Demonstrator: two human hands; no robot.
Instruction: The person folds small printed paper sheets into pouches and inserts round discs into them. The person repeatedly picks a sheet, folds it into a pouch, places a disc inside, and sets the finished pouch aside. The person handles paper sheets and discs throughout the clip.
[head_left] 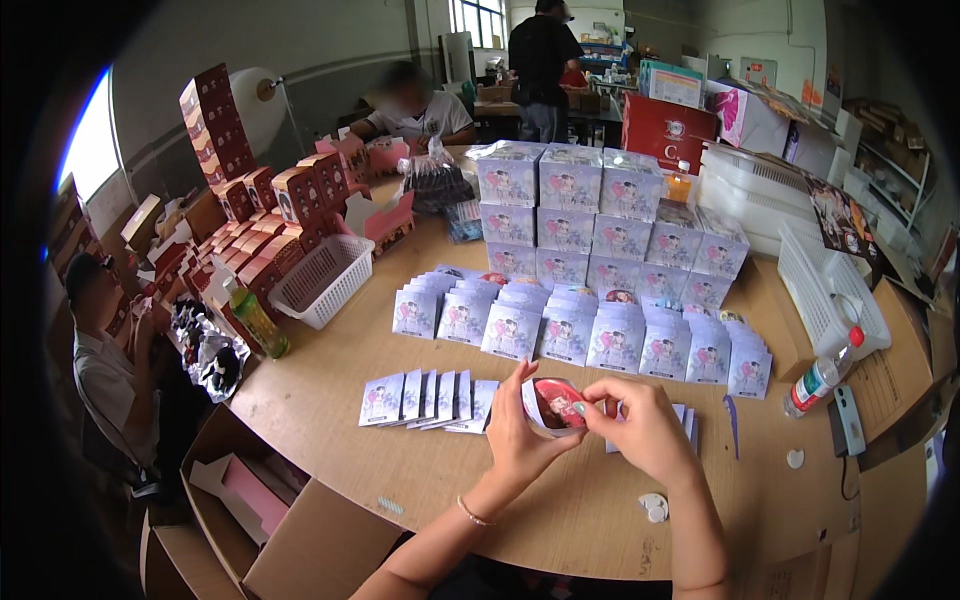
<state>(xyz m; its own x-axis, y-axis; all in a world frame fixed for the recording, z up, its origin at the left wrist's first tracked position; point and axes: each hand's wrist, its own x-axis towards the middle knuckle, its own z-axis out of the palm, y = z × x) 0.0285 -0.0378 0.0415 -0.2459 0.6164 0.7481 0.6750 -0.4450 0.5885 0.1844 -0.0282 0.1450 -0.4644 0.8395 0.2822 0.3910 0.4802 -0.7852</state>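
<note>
My left hand (518, 432) is closed around a small pale packet (531, 402), held up over the near middle of the table. In its open mouth sits a round red badge (562, 398) with a printed figure. The thumb and forefinger of my right hand (648, 425) pinch the badge's right edge. Left of my hands, several flat lilac packets (381, 400) overlap in a row. More lilac packets (693, 424) lie partly hidden behind my right hand. Beyond them stand rows of filled lilac packets (566, 330), some with round badges showing at the top.
Stacked lilac boxes (570, 183) rise behind the packets. White baskets (325, 282) (812, 285) stand at both sides. A green bottle (256, 322), a red-capped bottle (815, 380), a phone (848, 420) and white discs (654, 506) are on the table. Two people sit nearby; another stands behind.
</note>
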